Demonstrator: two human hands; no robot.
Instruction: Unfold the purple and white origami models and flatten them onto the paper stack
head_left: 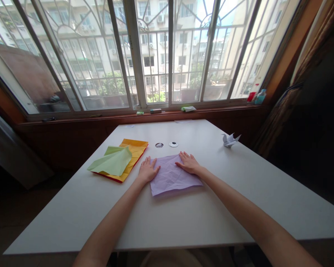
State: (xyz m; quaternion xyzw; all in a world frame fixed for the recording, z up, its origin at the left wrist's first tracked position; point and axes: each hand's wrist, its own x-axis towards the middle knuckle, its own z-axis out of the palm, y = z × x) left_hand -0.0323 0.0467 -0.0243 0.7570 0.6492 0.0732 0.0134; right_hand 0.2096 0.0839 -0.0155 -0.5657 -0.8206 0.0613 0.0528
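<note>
- Head view: I look down at a white worktop [183, 218] set against a wide window.
- A crumpled lilac sheet of paper [172, 177] lies flat on the worktop in front of me, near its middle.
- My left hand [148, 170] rests palm down on the sheet's left edge, fingers spread and flat, gripping nothing.
- My right hand [188, 163] lies palm down on the sheet's upper right part, fingers also spread, gripping nothing.
- Left of the lilac sheet, a green sheet [113, 161] with a lifted fold lies on top of an orange sheet [135, 149]; a red edge shows under the orange one.
- Just beyond the lilac sheet, two small round openings [166, 144] sit side by side in the worktop.
- A folded white paper figure [230, 139] stands near the worktop's far right edge, well apart from my hands.
- Small items lie on the window sill [211, 109], too small to tell.
</note>
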